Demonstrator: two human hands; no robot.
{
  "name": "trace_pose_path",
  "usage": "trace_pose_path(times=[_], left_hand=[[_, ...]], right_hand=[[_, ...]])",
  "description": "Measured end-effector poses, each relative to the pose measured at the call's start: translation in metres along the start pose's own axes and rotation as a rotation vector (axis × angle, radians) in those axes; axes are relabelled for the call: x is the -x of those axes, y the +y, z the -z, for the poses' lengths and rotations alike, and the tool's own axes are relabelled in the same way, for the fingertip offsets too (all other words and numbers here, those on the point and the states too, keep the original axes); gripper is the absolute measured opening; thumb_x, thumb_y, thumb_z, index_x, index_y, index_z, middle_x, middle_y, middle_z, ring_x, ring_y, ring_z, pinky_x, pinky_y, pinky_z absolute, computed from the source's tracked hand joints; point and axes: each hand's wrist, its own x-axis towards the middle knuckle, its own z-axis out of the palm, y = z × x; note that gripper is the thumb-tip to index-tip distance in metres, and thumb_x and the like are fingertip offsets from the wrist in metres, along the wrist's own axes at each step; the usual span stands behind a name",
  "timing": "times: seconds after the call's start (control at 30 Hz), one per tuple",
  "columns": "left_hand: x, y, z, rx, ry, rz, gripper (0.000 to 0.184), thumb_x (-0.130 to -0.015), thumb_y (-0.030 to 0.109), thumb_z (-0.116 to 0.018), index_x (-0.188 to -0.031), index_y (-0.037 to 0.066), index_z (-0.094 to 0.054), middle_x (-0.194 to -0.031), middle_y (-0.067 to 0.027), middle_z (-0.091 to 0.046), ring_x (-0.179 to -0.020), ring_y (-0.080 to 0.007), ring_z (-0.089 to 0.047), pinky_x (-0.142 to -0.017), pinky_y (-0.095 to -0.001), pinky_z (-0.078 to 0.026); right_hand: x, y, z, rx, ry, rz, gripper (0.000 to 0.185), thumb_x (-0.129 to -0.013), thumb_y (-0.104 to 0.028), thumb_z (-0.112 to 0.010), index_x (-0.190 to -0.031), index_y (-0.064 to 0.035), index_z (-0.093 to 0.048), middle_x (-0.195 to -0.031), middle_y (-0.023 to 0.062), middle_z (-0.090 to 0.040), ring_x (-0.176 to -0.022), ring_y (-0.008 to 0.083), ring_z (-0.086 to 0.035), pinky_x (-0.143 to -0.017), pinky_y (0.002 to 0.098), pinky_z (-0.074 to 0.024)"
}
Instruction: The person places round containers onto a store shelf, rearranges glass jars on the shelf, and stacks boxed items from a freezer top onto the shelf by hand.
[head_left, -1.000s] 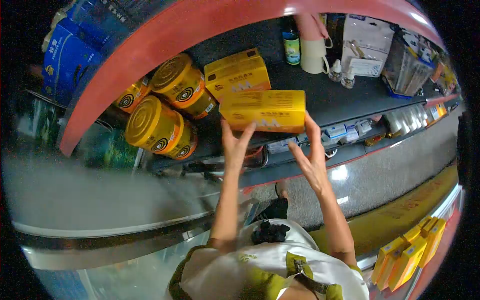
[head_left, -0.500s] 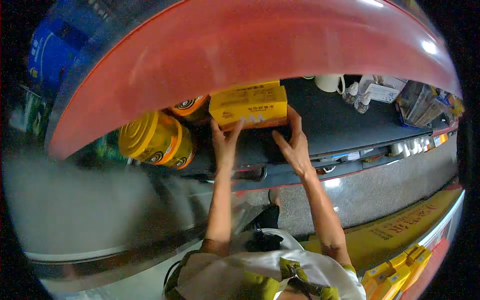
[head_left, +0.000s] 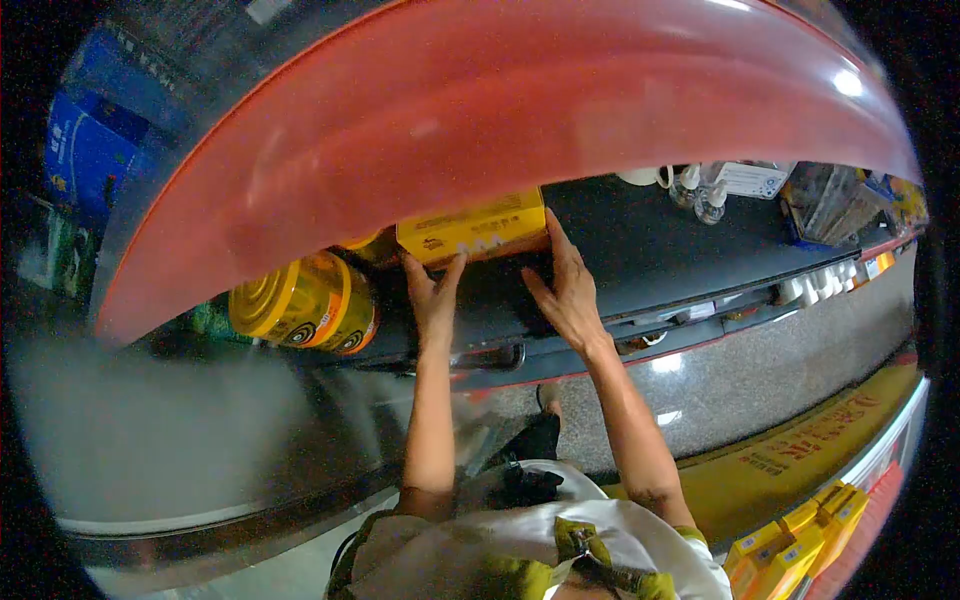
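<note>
A yellow cardboard box (head_left: 480, 222) with dark printing sits on the dark shelf (head_left: 650, 245), its rear part hidden by the red overhang. My left hand (head_left: 436, 300) touches the box's front left corner, thumb spread from the fingers. On the opposite side, my right hand (head_left: 568, 290) has its fingers along the box's right end, the thumb low in front. The box is held between both hands. Left of it stands a yellow-lidded jar (head_left: 305, 300) with an orange band, and another yellow jar (head_left: 372, 245) shows partly behind.
A curved red overhang (head_left: 500, 110) covers the top of the shelf. Small clear bottles (head_left: 710, 203), a white mug (head_left: 645, 177) and a bin of packets (head_left: 835, 205) stand to the right. Yellow boxes (head_left: 800, 545) and a large yellow carton (head_left: 790, 450) lie at lower right.
The yellow box and both hands have shifted a little left, and more of the box is under the red overhang. The whole view has also shifted slightly.
</note>
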Motion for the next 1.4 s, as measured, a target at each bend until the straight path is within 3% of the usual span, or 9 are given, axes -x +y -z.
trace_pose_path(times=[0.37,0.7,0.8,0.93,1.03,1.1,1.2,1.3,1.4], left_hand=[[-0.002,-0.010,-0.001,-0.080,0.012,0.007,0.082,-0.082,0.019,-0.074,-0.145,-0.001,-0.025,-0.141,-0.0153,-0.040,-0.128,-0.0225,-0.039,-0.108,-0.0324,-0.027],[-0.002,-0.025,0.006,0.000,0.035,-0.022,0.063,-0.083,0.002,-0.063,-0.138,0.001,-0.030,-0.140,-0.0127,-0.039,-0.129,-0.0212,-0.037,-0.109,-0.0360,-0.027],[-0.013,-0.032,0.009,0.103,-0.004,-0.171,0.059,-0.086,0.008,-0.063,-0.136,-0.001,-0.035,-0.141,-0.0132,-0.041,-0.129,-0.0240,-0.038,-0.110,-0.0386,-0.027],[-0.033,-0.051,0.024,-0.063,0.032,-0.321,0.047,-0.083,0.017,-0.064,-0.121,-0.006,-0.050,-0.125,-0.0187,-0.054,-0.115,-0.0282,-0.050,-0.102,-0.0411,-0.037],[-0.060,-0.081,0.037,-0.161,0.276,-0.607,0.042,-0.083,0.020,-0.061,-0.114,-0.008,-0.053,-0.117,-0.0204,-0.056,-0.107,-0.0310,-0.052,-0.097,-0.0436,-0.040],[-0.015,-0.010,0.017,-0.166,0.479,-0.630,0.048,-0.084,0.015,-0.061,-0.124,-0.007,-0.046,-0.122,-0.0202,-0.054,-0.114,-0.0315,-0.051,-0.099,-0.0436,-0.040],[0.043,0.030,-0.030,-0.015,0.337,-0.682,0.053,-0.084,0.012,-0.060,-0.130,-0.005,-0.039,-0.128,-0.0201,-0.052,-0.119,-0.0310,-0.049,-0.102,-0.0424,-0.038],[0.096,0.050,-0.085,0.215,-0.009,-0.690,0.051,-0.083,0.010,-0.059,-0.129,-0.004,-0.041,-0.128,-0.0188,-0.051,-0.119,-0.0291,-0.048,-0.102,-0.0408,-0.038],[0.196,0.092,-0.131,0.273,-0.445,-0.395,0.046,-0.083,0.003,-0.058,-0.127,-0.001,-0.043,-0.127,-0.0151,-0.050,-0.115,-0.0255,-0.050,-0.100,-0.0384,-0.038]], right_hand=[[0.001,-0.002,0.000,0.001,-0.005,-0.018,0.081,-0.081,-0.007,-0.064,-0.149,-0.0064,-0.020,-0.132,0.0234,-0.048,-0.121,0.0391,-0.047,-0.104,0.0432,-0.0389],[0.020,-0.001,0.005,-0.126,0.162,-0.108,0.075,-0.082,-0.004,-0.059,-0.148,-0.0012,-0.022,-0.142,0.0252,-0.039,-0.131,0.0380,-0.040,-0.110,0.0396,-0.0327],[0.055,-0.011,0.019,-0.185,0.200,-0.079,0.073,-0.083,-0.007,-0.059,-0.146,0.0016,-0.024,-0.148,0.0226,-0.033,-0.138,0.0345,-0.032,-0.113,0.0385,-0.0282],[0.122,-0.024,0.048,-0.246,0.255,-0.059,0.072,-0.086,-0.009,-0.059,-0.147,-0.0010,-0.021,-0.149,0.0209,-0.030,-0.136,0.0345,-0.032,-0.114,0.0397,-0.0253],[0.172,-0.020,0.073,-0.210,0.316,-0.186,0.072,-0.087,-0.008,-0.058,-0.148,-0.0036,-0.020,-0.147,0.0213,-0.033,-0.135,0.0351,-0.034,-0.113,0.0411,-0.0274],[0.206,-0.024,0.096,-0.166,0.423,-0.233,0.072,-0.087,-0.008,-0.058,-0.149,-0.0059,-0.020,-0.146,0.0208,-0.034,-0.133,0.0351,-0.037,-0.112,0.0416,-0.0298],[0.266,-0.037,0.130,-0.128,0.540,-0.372,0.072,-0.087,-0.008,-0.059,-0.149,-0.0082,-0.021,-0.146,0.0191,-0.035,-0.131,0.0333,-0.040,-0.110,0.0413,-0.0332],[0.314,-0.063,0.159,-0.116,0.693,-0.409,0.067,-0.088,-0.008,-0.058,-0.147,-0.0046,-0.026,-0.146,0.0206,-0.036,-0.133,0.0348,-0.038,-0.111,0.0401,-0.0302],[0.356,-0.098,0.183,-0.154,0.846,-0.476,0.063,-0.088,-0.004,-0.057,-0.145,-0.0050,-0.031,-0.144,0.0176,-0.039,-0.130,0.0285,-0.043,-0.106,0.0377,-0.0375]])
